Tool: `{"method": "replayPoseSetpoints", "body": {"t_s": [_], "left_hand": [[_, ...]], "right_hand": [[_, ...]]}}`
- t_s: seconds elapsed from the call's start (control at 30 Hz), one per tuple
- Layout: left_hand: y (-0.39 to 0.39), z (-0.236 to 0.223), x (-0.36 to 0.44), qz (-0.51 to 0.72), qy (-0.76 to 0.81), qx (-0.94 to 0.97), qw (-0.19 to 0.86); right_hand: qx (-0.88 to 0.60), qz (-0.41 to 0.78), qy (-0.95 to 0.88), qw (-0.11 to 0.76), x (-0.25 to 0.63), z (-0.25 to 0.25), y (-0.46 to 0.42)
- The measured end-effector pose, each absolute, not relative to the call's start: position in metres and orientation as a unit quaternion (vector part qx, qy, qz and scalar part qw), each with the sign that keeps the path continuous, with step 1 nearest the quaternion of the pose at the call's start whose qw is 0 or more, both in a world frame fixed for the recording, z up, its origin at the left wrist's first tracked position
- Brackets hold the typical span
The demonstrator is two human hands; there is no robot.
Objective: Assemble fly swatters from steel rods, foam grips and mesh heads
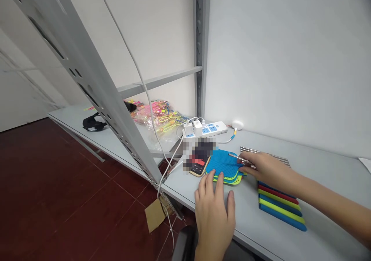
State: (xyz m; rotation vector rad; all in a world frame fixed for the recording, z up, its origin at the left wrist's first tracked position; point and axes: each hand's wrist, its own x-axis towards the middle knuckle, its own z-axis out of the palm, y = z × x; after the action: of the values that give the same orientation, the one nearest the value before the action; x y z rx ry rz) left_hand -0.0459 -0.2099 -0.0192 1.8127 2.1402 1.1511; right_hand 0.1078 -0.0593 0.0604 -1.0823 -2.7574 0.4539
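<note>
Right-hand fingers hold a metal rod over a blue perforated sheet

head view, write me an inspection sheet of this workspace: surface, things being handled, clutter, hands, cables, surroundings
surface: grey tabletop, fixed beside a slotted metal upright
things being handled: stacked perforated mats, blue on top; slim metal rod; more metal rods behind the right hand; row of coloured tubes nearer the table edge
clutter: phone beside the mats, partly pixelated
left hand: fingers spread at the stack's near edge
right hand: pinching the slim rod over the mats
cables: white cable hanging past the upright; plugs in a power strip
surroundings: bagged colourful cords on the left; cardboard on the floor
</note>
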Motion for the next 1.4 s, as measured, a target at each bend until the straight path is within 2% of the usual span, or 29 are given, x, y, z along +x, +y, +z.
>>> {"method": "replayPoseSetpoints", "body": {"t_s": [0.27, 0.43, 0.5, 0.57, 0.63, 0.7, 0.83, 0.97, 1.1, 1.27, 1.4], "left_hand": [[-0.210, -0.019, -0.045, 0.390, 0.702, 0.595, 0.044], [-0.209, -0.022, -0.049, 0.433, 0.683, 0.587, 0.044], [-0.210, -0.022, -0.050, 0.489, 0.653, 0.577, 0.037], [-0.210, -0.019, -0.045, 0.589, 0.613, 0.526, 0.030], [-0.210, -0.011, -0.027, 0.686, 0.572, 0.447, 0.052], [-0.210, 0.001, 0.002, 0.725, 0.532, 0.418, 0.123], [-0.213, 0.016, 0.070, 0.599, 0.467, 0.581, 0.293], [-0.222, 0.003, 0.109, 0.510, 0.504, 0.608, 0.342], [-0.232, -0.007, 0.115, 0.436, 0.492, 0.628, 0.417], [-0.233, 0.017, 0.112, 0.343, 0.472, 0.636, 0.505], [-0.219, 0.030, 0.107, 0.243, 0.387, 0.584, 0.671]], "right_hand": [[-0.351, 0.113, -0.925, 0.096, 0.116, 0.064, -0.064], [-0.395, 0.177, -0.888, 0.153, 0.139, 0.083, -0.079], [-0.440, 0.252, -0.832, 0.226, 0.155, 0.091, -0.091], [-0.459, 0.360, -0.723, 0.370, 0.168, 0.098, -0.108], [-0.418, 0.461, -0.580, 0.526, 0.175, 0.101, -0.126], [-0.357, 0.527, -0.464, 0.615, 0.176, 0.101, -0.146], [-0.322, 0.577, -0.360, 0.659, 0.173, 0.094, -0.177], [-0.341, 0.573, -0.315, 0.675, 0.191, 0.080, -0.193], [-0.374, 0.602, -0.268, 0.652, 0.214, 0.070, -0.199], [-0.372, 0.635, -0.184, 0.652, 0.227, 0.071, -0.200], [-0.359, 0.653, -0.148, 0.650, 0.232, 0.067, -0.190]]}}
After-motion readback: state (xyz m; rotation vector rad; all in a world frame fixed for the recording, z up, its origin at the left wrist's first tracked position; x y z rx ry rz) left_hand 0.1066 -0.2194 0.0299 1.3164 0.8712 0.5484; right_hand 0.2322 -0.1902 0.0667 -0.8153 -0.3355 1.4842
